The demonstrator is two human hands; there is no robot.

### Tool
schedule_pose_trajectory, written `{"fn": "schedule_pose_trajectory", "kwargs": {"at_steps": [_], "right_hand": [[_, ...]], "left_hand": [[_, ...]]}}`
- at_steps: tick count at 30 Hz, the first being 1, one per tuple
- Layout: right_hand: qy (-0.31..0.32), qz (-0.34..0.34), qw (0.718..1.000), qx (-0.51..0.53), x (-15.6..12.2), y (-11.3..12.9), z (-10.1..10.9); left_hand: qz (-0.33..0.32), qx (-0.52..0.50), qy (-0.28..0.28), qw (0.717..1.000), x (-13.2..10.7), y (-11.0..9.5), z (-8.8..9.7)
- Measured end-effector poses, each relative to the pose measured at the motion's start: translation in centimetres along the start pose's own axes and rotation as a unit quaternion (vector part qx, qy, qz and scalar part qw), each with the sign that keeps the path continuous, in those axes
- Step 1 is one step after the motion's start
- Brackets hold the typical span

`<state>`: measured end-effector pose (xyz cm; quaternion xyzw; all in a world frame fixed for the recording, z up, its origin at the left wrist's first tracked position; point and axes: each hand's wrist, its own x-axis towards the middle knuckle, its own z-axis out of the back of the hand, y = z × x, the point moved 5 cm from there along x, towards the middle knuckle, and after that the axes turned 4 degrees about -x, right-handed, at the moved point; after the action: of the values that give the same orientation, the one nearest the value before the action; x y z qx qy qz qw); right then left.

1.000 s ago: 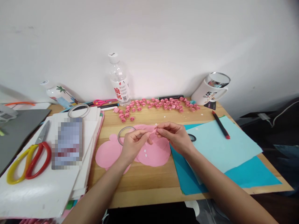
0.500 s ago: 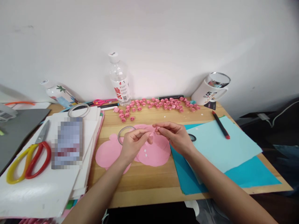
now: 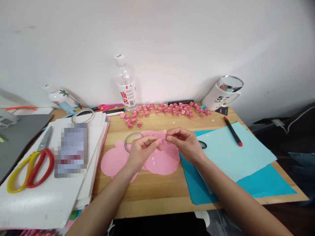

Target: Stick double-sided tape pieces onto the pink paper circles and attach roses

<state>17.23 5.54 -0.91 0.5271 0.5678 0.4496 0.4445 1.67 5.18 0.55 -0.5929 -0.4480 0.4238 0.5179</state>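
My left hand (image 3: 141,151) and my right hand (image 3: 183,141) meet over the middle of the wooden table (image 3: 157,193). Both pinch a small pink paper piece (image 3: 162,140) between their fingertips. Under the hands lie flat pink paper circles (image 3: 162,160) with small white bits on them. A clear tape ring (image 3: 130,139) rests just left of my left hand. A row of several small rolled pink paper roses (image 3: 169,109) runs along the back of the table.
White sheets (image 3: 49,193) at the left carry yellow-and-red scissors (image 3: 29,167), a blurred card and a tape ring. Blue and teal paper (image 3: 236,157) with a red pen (image 3: 232,131) lies right. A water bottle (image 3: 125,83), a mug (image 3: 222,93) and pink scissors (image 3: 108,107) stand at the back.
My right hand's fingertips have shifted slightly along the pink piece; both hands stay in the same spot over the pink circles.
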Motion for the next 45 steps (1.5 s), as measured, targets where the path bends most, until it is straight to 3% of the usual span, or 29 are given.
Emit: {"fn": "schedule_pose_trajectory", "kwargs": {"at_steps": [19, 34, 45], "right_hand": [[0.021, -0.012, 1.000, -0.002, -0.1, 0.0, -0.3], [-0.007, 0.008, 1.000, 0.020, 0.1, 0.1, 0.1], [-0.014, -0.011, 1.000, 0.011, 0.1, -0.3, 0.2]], "left_hand": [[-0.005, -0.028, -0.004, 1.000, 0.0, -0.2, 0.0], [0.025, -0.036, 0.008, 0.999, 0.2, 0.9, 0.0], [0.043, -0.027, -0.017, 0.999, 0.1, 0.8, 0.2]]}}
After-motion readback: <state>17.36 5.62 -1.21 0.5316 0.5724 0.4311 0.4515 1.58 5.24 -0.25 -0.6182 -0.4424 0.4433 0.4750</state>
